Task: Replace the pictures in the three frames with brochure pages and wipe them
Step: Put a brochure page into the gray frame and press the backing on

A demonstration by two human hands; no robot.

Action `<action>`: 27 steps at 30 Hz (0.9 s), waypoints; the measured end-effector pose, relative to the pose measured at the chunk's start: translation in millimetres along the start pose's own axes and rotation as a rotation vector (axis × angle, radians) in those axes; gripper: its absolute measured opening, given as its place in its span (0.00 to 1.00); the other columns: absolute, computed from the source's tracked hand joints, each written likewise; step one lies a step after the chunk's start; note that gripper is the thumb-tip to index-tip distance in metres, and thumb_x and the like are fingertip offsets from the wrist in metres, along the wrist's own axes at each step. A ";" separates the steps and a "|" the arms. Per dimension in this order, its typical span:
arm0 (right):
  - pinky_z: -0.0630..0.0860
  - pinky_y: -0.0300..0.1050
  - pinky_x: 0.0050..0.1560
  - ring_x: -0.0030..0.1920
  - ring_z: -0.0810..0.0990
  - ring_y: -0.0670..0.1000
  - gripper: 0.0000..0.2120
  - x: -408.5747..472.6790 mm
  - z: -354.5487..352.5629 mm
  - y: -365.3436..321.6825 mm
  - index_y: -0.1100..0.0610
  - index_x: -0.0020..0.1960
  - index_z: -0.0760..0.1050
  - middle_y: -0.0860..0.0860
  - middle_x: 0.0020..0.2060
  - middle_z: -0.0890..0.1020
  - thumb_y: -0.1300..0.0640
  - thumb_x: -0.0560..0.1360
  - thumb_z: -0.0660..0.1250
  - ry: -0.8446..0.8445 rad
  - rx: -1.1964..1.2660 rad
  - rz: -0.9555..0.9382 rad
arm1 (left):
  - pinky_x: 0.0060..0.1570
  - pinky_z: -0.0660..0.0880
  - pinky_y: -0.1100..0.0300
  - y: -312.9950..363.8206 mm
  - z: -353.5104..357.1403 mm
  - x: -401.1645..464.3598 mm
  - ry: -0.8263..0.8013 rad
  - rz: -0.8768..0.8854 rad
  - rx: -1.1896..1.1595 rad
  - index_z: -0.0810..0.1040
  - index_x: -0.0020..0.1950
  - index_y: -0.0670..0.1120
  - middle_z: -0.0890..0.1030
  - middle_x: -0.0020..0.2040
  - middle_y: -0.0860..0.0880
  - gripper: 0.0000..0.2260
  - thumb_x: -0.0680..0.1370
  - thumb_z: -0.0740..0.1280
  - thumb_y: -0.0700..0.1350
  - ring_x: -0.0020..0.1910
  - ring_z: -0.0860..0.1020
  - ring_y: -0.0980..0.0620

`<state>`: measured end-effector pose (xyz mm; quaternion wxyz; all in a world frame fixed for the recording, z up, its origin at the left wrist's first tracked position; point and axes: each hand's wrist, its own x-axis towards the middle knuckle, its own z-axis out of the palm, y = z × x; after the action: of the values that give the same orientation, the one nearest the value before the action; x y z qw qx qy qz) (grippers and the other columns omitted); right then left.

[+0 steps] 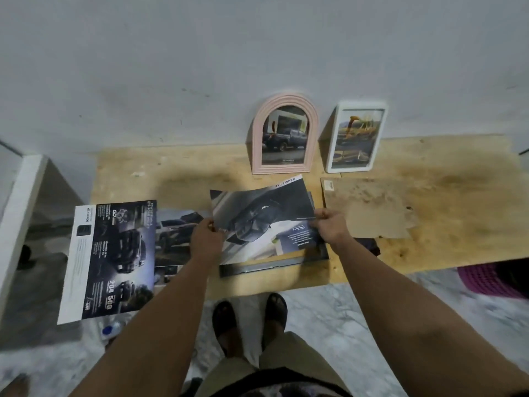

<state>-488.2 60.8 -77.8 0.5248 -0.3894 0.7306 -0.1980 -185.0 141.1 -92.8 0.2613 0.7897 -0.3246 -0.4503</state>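
I hold a dark brochure page (260,216) showing a car over the middle of the wooden table (183,173). My left hand (206,239) pinches its left edge and my right hand (332,228) pinches its right edge. Under the page lies a dark rectangular frame (274,266), mostly hidden. A pink arched frame (284,133) with a truck picture leans on the wall behind. Right of it a white frame (356,136) with a yellow car picture also leans there. The open brochure (111,259) lies at the table's left, overhanging the front edge.
A brown cardboard backing (369,209) lies flat right of my hands, with a dark cloth (369,245) at its front edge. A white cabinet (17,213) stands at far left. A purple basket (486,279) and a plastic bottle (111,329) are on the marble floor.
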 end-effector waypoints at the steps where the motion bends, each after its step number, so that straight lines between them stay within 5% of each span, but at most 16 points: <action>1: 0.81 0.46 0.41 0.44 0.85 0.60 0.08 3.0 2.4 4.8 0.58 0.44 0.81 0.56 0.41 0.85 0.70 0.71 0.73 0.023 -0.068 -0.009 | 0.45 0.75 0.52 -4.8 3.8 1.7 0.010 0.032 0.039 0.75 0.64 0.44 0.80 0.51 0.46 0.16 0.77 0.69 0.40 0.49 0.79 0.44; 4: 0.78 0.42 0.43 0.44 0.83 0.55 0.08 7.4 6.3 16.4 0.53 0.41 0.80 0.52 0.41 0.84 0.65 0.70 0.76 0.082 -0.246 -0.034 | 0.46 0.72 0.54 -12.7 13.3 1.0 0.043 0.085 0.152 0.71 0.71 0.47 0.78 0.56 0.46 0.22 0.77 0.68 0.40 0.53 0.78 0.43; 11: 0.79 0.50 0.49 0.51 0.83 0.60 0.19 6.7 4.3 29.8 0.52 0.64 0.76 0.53 0.52 0.85 0.55 0.74 0.73 0.056 -0.679 -0.146 | 0.54 0.76 0.44 -17.3 29.9 -8.3 0.060 0.099 0.523 0.60 0.79 0.44 0.71 0.66 0.39 0.31 0.79 0.68 0.46 0.61 0.76 0.36; 17: 0.81 0.53 0.48 0.51 0.83 0.60 0.21 0.2 2.6 26.3 0.50 0.66 0.71 0.54 0.53 0.84 0.53 0.76 0.70 0.069 -0.889 -0.176 | 0.52 0.78 0.43 -17.6 35.5 -21.2 0.096 0.085 0.620 0.68 0.72 0.41 0.71 0.62 0.40 0.25 0.78 0.69 0.48 0.57 0.77 0.37; 22: 0.79 0.57 0.55 0.62 0.74 0.61 0.31 -4.7 4.9 14.3 0.51 0.70 0.64 0.56 0.64 0.70 0.48 0.73 0.74 0.077 -1.021 -0.212 | 0.54 0.75 0.40 -16.5 35.4 -23.5 0.134 0.088 0.642 0.66 0.74 0.44 0.68 0.67 0.38 0.31 0.76 0.71 0.54 0.63 0.70 0.34; 27: 0.70 0.61 0.69 0.75 0.62 0.61 0.33 1.1 15.7 8.2 0.49 0.78 0.57 0.56 0.77 0.59 0.44 0.77 0.65 -0.093 -1.130 -0.450 | 0.65 0.71 0.36 -21.5 35.6 -6.2 0.022 0.276 0.773 0.63 0.77 0.46 0.58 0.80 0.42 0.31 0.77 0.67 0.54 0.75 0.61 0.34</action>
<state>-476.8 66.8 -90.1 0.2136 -0.7605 0.5990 0.1314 -212.7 155.6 -120.9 0.0068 0.7834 -0.5701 -0.2475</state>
